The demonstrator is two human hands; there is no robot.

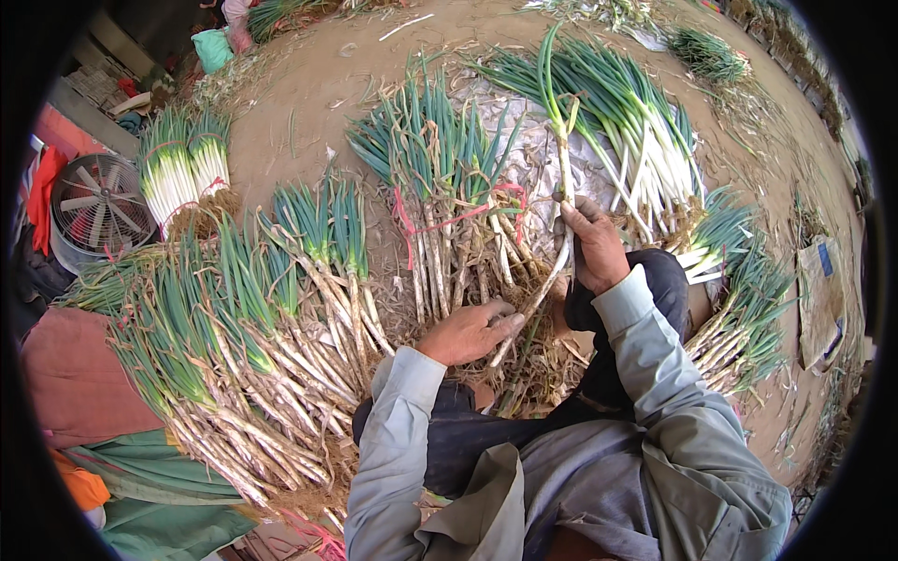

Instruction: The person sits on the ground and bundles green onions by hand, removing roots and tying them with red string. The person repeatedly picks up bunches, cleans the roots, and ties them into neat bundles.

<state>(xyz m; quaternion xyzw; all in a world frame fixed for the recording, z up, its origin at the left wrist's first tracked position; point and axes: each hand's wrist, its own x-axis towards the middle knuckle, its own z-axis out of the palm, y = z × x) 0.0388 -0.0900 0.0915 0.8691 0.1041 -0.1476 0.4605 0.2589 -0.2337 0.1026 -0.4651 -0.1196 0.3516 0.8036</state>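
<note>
My right hand [591,238] is closed around the stalk of a long green onion [565,165], whose green leaves point away from me and whose lower end slants down to the left. At that lower end is my left hand [473,331], thumb and fingers against the stalk; whether it grips cannot be told. Beyond my left hand stands an uncleaned bunch of green onions [438,161] with pink tape around it. Cleaned white-stalked green onions [652,161] lie on a pale sheet [519,133] past my right hand. Dry peelings and roots [540,379] lie between my legs.
A large heap of soil-stained green onions [245,393] lies at my left. Behind it are tied clean bunches [168,172] and a metal floor fan [102,203]. More green onions [744,329] lie at the right, near a flattened sack [821,301]. A person's pink sleeve [238,24] shows at the top left.
</note>
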